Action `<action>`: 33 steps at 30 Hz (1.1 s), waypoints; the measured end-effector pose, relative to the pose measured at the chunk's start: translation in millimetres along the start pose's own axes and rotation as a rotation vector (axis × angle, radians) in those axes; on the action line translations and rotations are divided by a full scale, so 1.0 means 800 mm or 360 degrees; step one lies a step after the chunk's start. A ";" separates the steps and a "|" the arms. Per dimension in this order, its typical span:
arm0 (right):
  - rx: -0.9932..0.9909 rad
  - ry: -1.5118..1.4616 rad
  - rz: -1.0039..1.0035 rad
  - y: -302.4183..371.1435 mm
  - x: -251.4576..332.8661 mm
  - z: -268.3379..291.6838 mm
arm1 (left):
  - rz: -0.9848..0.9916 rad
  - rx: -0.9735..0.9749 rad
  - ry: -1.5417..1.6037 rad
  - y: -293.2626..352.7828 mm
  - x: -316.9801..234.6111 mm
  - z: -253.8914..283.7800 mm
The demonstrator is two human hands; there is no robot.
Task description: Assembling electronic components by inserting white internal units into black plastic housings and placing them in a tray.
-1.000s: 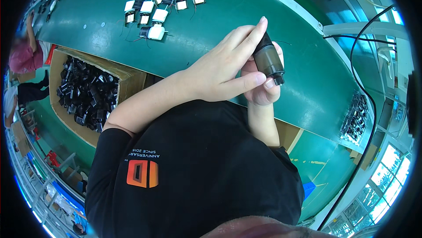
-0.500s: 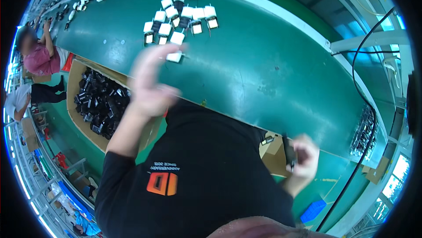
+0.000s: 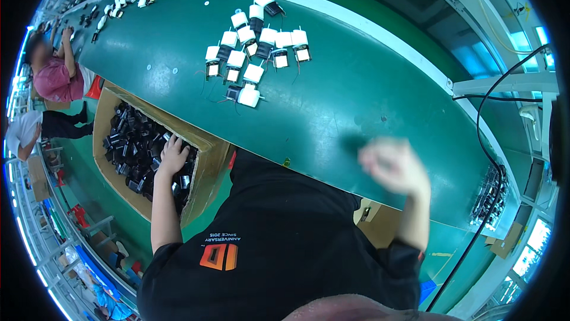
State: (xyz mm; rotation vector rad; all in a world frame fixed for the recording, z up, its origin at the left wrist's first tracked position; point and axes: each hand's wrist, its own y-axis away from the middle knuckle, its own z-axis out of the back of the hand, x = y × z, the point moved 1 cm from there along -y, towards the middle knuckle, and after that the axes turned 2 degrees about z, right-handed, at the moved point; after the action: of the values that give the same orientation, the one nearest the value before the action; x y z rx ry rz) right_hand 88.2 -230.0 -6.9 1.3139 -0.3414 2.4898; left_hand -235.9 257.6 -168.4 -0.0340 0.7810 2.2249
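Observation:
My left hand (image 3: 173,156) reaches into an open cardboard box (image 3: 205,164) on the left, its fingers stretched out and apart over a heap of black plastic parts (image 3: 127,143). The fingertips touch the parts near the box's table-side wall; I see none held. Over the right half of the green table (image 3: 320,122), my right hand (image 3: 392,165) is smeared by motion, its fingers seemingly curled; whether it holds anything is unclear. Beyond my hands, several white-capped black units with thin wires (image 3: 254,73) lie in a loose cluster, the nearest one (image 3: 246,96) on its side.
Below the table's near edge at right is another cardboard box (image 3: 383,226). A pile of small shiny dark parts (image 3: 490,196) sits at the table's right end, with a black cable (image 3: 482,113) hanging past it. Two people, one in a pink shirt (image 3: 56,82), are at far left.
My left hand has gone from above the table down into the box of black parts. The right hand has risen from beside the right-hand box to over the table; the dark thing at it no longer shows.

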 end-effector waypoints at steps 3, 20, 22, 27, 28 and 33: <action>-0.0412 0.0580 0.0243 -0.171 -0.063 0.050 | 0.0275 -0.0090 -0.0229 0.010 -0.028 0.008; -0.1080 0.0603 -0.0107 -0.448 -0.243 0.073 | 0.0107 -0.0970 0.1377 0.040 -0.030 0.045; -0.1147 -0.0790 -0.0268 -0.414 -0.228 0.083 | 0.0077 -0.0954 0.2318 0.060 -0.082 0.085; -0.0942 -0.1977 -0.0393 -0.278 -0.131 0.057 | -0.0531 -0.1093 0.2666 0.071 -0.134 0.115; -0.1000 -0.2036 -0.0551 -0.254 -0.109 0.044 | -0.0695 -0.1103 0.2605 0.073 -0.156 0.119; -0.0821 -0.2237 -0.0287 -0.143 -0.042 -0.023 | -0.1216 -0.0658 0.2111 0.079 -0.278 0.125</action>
State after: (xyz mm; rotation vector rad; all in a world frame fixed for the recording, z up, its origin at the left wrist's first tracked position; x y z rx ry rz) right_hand 135.0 -123.3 -37.6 2.3915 -0.9701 0.8326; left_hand -100.1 133.0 2.9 -1.7980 0.7032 1.3516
